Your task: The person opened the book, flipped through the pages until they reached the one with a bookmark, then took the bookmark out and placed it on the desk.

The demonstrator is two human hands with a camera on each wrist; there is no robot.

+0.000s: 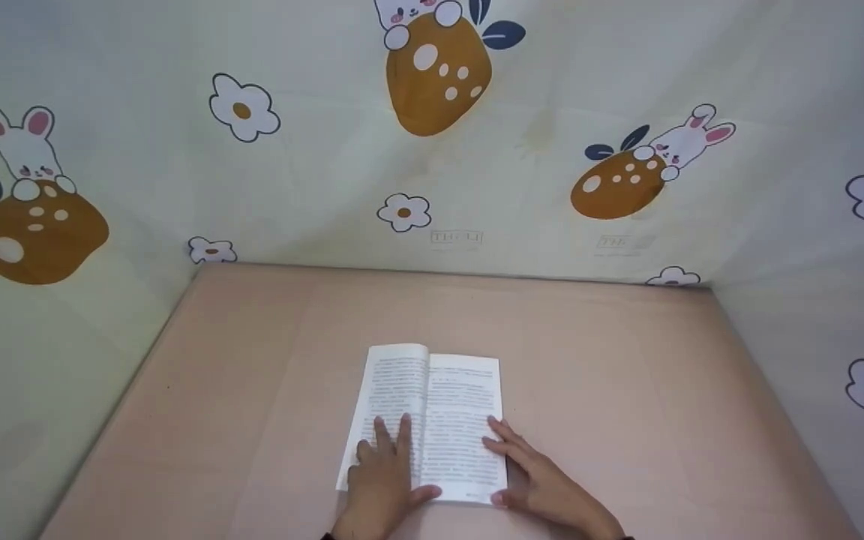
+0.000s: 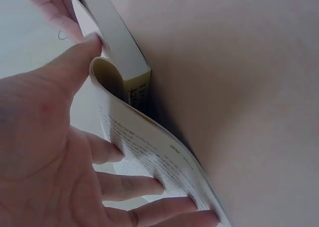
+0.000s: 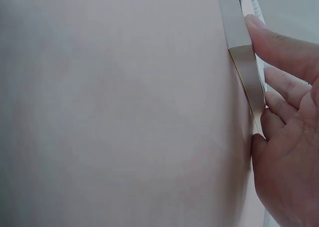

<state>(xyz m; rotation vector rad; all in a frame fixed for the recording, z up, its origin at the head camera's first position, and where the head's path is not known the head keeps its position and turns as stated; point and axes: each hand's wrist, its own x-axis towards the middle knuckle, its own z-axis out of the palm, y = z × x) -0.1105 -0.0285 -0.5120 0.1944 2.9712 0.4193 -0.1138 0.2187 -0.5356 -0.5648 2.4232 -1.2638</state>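
Note:
An open book (image 1: 462, 427) with printed pages lies on the table, the thicker stack of pages on its right. My left hand (image 1: 383, 480) rests on the left page, fingers spread, thumb across the bottom of the gutter. From the left wrist, the left page (image 2: 144, 142) bends under those fingers, and the thick page block and part of the spine (image 2: 137, 90) show. My right hand (image 1: 548, 484) rests at the book's right edge, two fingers on the page and the thumb at the lower corner. In the right wrist view, its other fingers (image 3: 271, 122) lie bent against the book's side.
The book lies on a pinkish-beige tabletop (image 1: 589, 360) near its front. Pale cloth walls (image 1: 312, 172) with rabbit, fruit and flower prints stand at the back, left and right.

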